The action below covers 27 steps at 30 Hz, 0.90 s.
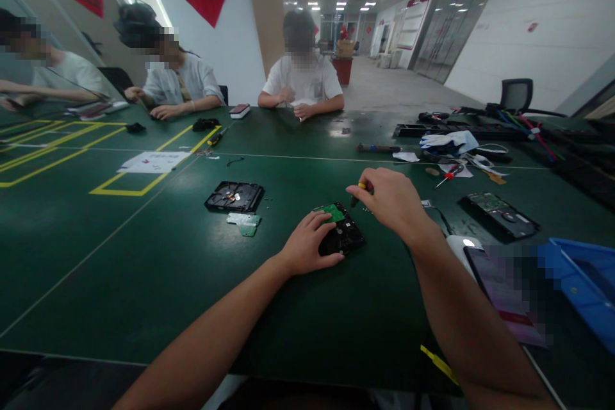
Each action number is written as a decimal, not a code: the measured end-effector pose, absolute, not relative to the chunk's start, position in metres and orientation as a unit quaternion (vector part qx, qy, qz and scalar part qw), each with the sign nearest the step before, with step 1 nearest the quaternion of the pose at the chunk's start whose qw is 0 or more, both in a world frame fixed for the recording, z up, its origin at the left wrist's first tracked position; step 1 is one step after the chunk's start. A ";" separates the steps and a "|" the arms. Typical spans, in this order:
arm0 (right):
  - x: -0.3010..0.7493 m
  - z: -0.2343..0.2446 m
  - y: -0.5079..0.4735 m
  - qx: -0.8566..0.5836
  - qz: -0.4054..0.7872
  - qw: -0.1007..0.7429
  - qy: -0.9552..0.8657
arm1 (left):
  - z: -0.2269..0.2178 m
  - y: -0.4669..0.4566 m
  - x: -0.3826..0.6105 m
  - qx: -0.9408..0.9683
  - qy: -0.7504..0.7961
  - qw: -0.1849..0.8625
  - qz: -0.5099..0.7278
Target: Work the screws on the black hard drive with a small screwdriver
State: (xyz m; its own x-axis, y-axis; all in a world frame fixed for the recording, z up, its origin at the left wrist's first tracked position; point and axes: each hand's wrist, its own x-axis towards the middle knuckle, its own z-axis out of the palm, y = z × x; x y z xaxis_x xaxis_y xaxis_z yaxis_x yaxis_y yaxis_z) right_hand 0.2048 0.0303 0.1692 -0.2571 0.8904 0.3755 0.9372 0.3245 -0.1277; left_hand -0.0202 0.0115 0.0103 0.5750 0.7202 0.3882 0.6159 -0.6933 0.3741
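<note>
A black hard drive (346,237) with a green circuit board (333,211) on top lies on the green table (144,282) in front of me. My left hand (307,245) rests on its near left side, fingers curled over the edge and holding it down. My right hand (390,198) hovers just right of the drive, pinched shut on a small screwdriver (361,188) with a yellow handle, its tip pointing down at the drive's far corner.
An opened drive casing (234,196) and a loose green board (246,223) lie to the left. Another drive (500,214), tools and cables sit at the right, a blue bin (589,278) near right. Three people sit at the far side.
</note>
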 end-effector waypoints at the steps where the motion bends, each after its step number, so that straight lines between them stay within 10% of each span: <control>1: 0.204 0.169 0.030 -0.580 -0.061 0.192 -0.790 | 0.010 0.012 -0.020 0.882 0.379 0.100 0.262; 27: 0.205 0.171 0.034 -0.504 -0.001 0.215 -0.837 | 0.012 0.011 -0.020 0.884 0.382 0.096 0.253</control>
State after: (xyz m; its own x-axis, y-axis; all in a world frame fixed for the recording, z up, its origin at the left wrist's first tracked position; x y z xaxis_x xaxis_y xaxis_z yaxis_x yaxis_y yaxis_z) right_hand 0.2051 0.0342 0.1708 -0.3997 0.8431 0.3599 0.8437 0.4918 -0.2152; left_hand -0.0197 0.0107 0.0123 0.5803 0.7231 0.3747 0.6258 -0.6903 0.3631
